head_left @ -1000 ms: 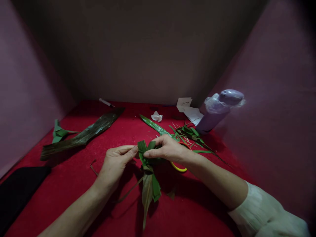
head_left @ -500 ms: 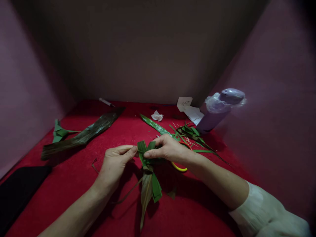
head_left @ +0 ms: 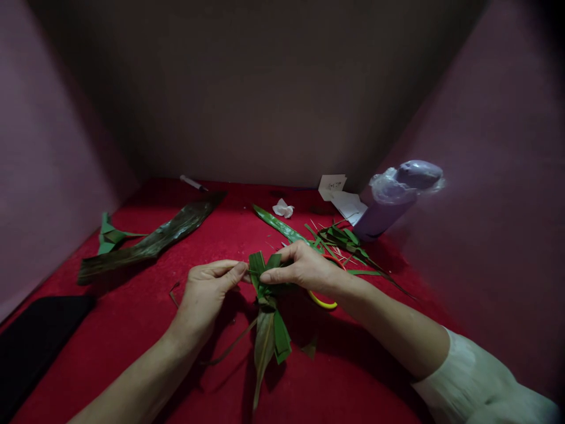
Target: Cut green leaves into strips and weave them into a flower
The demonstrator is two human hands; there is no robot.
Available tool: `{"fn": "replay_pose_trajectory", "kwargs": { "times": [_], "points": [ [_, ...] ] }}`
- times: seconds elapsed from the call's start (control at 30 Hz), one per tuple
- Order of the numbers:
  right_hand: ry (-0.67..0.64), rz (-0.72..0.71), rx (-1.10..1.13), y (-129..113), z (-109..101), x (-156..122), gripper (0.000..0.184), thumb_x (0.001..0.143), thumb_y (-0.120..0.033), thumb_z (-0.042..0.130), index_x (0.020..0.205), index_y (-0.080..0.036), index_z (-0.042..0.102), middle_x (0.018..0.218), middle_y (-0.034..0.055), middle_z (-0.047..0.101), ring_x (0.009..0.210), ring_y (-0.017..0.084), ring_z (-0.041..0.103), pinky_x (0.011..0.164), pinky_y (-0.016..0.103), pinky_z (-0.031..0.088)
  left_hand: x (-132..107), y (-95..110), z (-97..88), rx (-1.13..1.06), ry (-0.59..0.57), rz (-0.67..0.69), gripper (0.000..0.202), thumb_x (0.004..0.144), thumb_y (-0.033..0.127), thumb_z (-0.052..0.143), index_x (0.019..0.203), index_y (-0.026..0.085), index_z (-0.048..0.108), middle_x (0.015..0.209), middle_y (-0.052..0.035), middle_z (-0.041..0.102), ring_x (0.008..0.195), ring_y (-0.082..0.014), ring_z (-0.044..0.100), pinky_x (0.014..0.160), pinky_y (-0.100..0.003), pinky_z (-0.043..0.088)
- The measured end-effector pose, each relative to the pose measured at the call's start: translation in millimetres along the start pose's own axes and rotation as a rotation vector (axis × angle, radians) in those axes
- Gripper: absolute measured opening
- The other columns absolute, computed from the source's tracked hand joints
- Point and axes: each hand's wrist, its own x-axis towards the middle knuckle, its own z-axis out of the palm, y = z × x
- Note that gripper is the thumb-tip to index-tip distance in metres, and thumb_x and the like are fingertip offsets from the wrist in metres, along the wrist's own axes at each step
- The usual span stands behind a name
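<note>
A folded green leaf bundle [head_left: 266,303] stands between my hands above the red cloth, its long brownish tip and a green strip hanging down. My right hand [head_left: 295,271] grips its upper part, thumb on the near side and fingers behind. At the bundle's left edge my left hand [head_left: 218,280] is closed in a pinch. Whatever lies between that thumb and finger is too small to make out. Scissors with a red and yellow handle [head_left: 324,303] lie partly hidden under my right hand and wrist.
Leaf scraps and thin sticks [head_left: 342,241] lie at right, by a purple container wrapped in plastic [head_left: 382,212]. White papers [head_left: 348,206], a crumpled tissue [head_left: 283,208] and a syringe [head_left: 193,183] are at the back. Left are a long dark leaf [head_left: 154,241], a folded leaf piece [head_left: 110,235] and a black object [head_left: 44,341].
</note>
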Motion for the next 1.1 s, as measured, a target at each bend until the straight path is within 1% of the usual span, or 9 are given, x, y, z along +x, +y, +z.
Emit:
{"fn": "replay_pose_trajectory", "kwargs": {
  "times": [0.2, 0.3, 0.47, 0.6, 0.73, 0.83, 0.93, 1.03, 1.1],
  "points": [
    [0.033, 0.006, 0.004, 0.4, 0.7, -0.5, 0.023, 0.065, -0.037, 0.075, 0.069, -0.015, 0.069, 0.062, 0.0007, 0.063, 0.054, 0.01, 0.053, 0.055, 0.025, 0.044, -3.3, -0.1, 0.5, -0.026, 0.001, -0.045, 0.017, 0.068, 0.032, 0.069, 0.065, 0.015, 0.072, 0.069, -0.0077, 0.072, 0.066, -0.0197, 0.063, 0.063, -0.028, 0.047],
    [0.032, 0.014, 0.009, 0.6, 0.8, -0.7, 0.024, 0.064, -0.038, 0.075, 0.069, -0.015, 0.069, 0.061, 0.0004, 0.063, 0.054, 0.01, 0.053, 0.054, 0.025, 0.044, -3.5, -0.6, 0.5, -0.033, 0.021, -0.059, 0.016, 0.067, 0.031, 0.07, 0.065, 0.015, 0.071, 0.066, -0.0068, 0.071, 0.062, -0.0177, 0.061, 0.06, -0.027, 0.045],
    [0.054, 0.019, 0.012, -0.9, 0.9, -0.9, 0.028, 0.062, -0.039, 0.076, 0.064, -0.014, 0.066, 0.055, -0.001, 0.058, 0.05, 0.009, 0.05, 0.05, 0.023, 0.041, -2.5, -1.0, -0.9, -0.043, 0.036, -0.085, 0.018, 0.068, 0.032, 0.07, 0.068, 0.014, 0.072, 0.063, -0.006, 0.071, 0.061, -0.0162, 0.059, 0.06, -0.026, 0.044],
    [0.065, 0.036, 0.027, -2.9, 2.0, -1.6, 0.028, 0.061, -0.038, 0.077, 0.06, -0.013, 0.064, 0.054, -0.0016, 0.058, 0.049, 0.009, 0.05, 0.049, 0.023, 0.041, -0.8, -2.0, -1.9, -0.043, 0.039, -0.066, 0.018, 0.068, 0.032, 0.071, 0.066, 0.014, 0.072, 0.063, -0.0052, 0.071, 0.061, -0.0138, 0.059, 0.06, -0.023, 0.042],
    [0.051, 0.039, 0.11, -1.3, 3.2, -1.0, 0.023, 0.062, -0.035, 0.076, 0.066, -0.014, 0.068, 0.062, 0.0005, 0.064, 0.052, 0.01, 0.054, 0.054, 0.025, 0.044, 0.1, -2.6, -0.6, -0.124, 0.001, -0.087, 0.022, 0.068, 0.035, 0.071, 0.076, 0.014, 0.072, 0.07, -0.0054, 0.071, 0.058, -0.0137, 0.059, 0.057, -0.024, 0.044],
    [0.062, 0.031, 0.062, 0.4, 3.4, 0.1, 0.023, 0.062, -0.035, 0.076, 0.066, -0.014, 0.069, 0.06, 0.0007, 0.063, 0.051, 0.01, 0.053, 0.053, 0.024, 0.043, -0.8, -2.6, 0.7, -0.146, -0.039, -0.102, 0.024, 0.067, 0.035, 0.072, 0.079, 0.014, 0.072, 0.078, -0.0073, 0.072, 0.06, -0.0146, 0.061, 0.056, -0.025, 0.046],
    [0.013, 0.001, 0.051, -0.9, 2.9, -0.3, 0.023, 0.063, -0.035, 0.076, 0.07, -0.014, 0.07, 0.065, 0.0015, 0.065, 0.056, 0.011, 0.056, 0.057, 0.025, 0.045, -1.0, -2.5, 0.7, -0.14, -0.013, -0.113, 0.023, 0.067, 0.034, 0.072, 0.073, 0.013, 0.071, 0.071, -0.0065, 0.071, 0.056, -0.0137, 0.06, 0.053, -0.024, 0.047],
    [-0.05, -0.017, 0.093, -3.6, 0.6, -1.0, 0.026, 0.062, -0.032, 0.077, 0.08, -0.016, 0.069, 0.071, 0.0004, 0.066, 0.062, 0.012, 0.059, 0.065, 0.027, 0.047, 0.8, -2.3, -0.5, -0.204, 0.016, -0.111, 0.024, 0.065, 0.033, 0.074, 0.072, 0.011, 0.07, 0.067, -0.0062, 0.07, 0.059, -0.0153, 0.062, 0.054, -0.024, 0.05],
    [-0.049, -0.004, 0.096, -4.2, -1.7, -0.6, 0.026, 0.061, -0.03, 0.078, 0.081, -0.017, 0.067, 0.069, -0.0012, 0.065, 0.06, 0.011, 0.058, 0.063, 0.027, 0.046, 2.8, -2.5, -1.9, -0.247, 0.039, -0.122, 0.024, 0.064, 0.033, 0.074, 0.073, 0.011, 0.07, 0.067, -0.0064, 0.07, 0.059, -0.0161, 0.063, 0.053, -0.024, 0.051]
  ]
}}
